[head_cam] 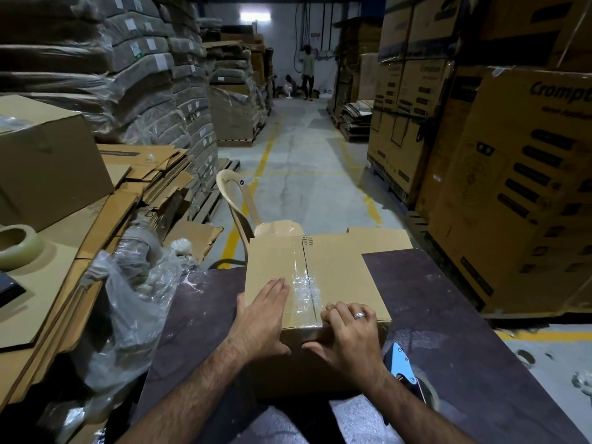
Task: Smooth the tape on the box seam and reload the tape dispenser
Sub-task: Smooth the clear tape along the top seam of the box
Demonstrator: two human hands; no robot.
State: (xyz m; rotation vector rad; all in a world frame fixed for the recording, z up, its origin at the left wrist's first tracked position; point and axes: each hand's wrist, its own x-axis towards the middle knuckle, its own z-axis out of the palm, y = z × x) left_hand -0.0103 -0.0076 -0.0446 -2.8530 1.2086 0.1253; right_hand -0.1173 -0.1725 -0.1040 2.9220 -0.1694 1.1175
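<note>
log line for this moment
phase: smoothing tape | left hand: flat on box | right hand: on near edge | dispenser: on table

Dark table [448, 302] — cardboard box [346, 274] and blue tape dispenser [400, 363] on it.

box [339, 277]: closed, clear tape [304, 290] on seam | dispenser [400, 366]: blue, right of box

At frame centre, a plain tan cardboard box [317, 283] carries a glossy clear tape strip [304, 290]. The table [448, 315] is dark purple-brown. Lower right, a light-blue tape dispenser [400, 363]. Yellow floor lines [262, 165]; beige plastic chair [237, 200].
</note>
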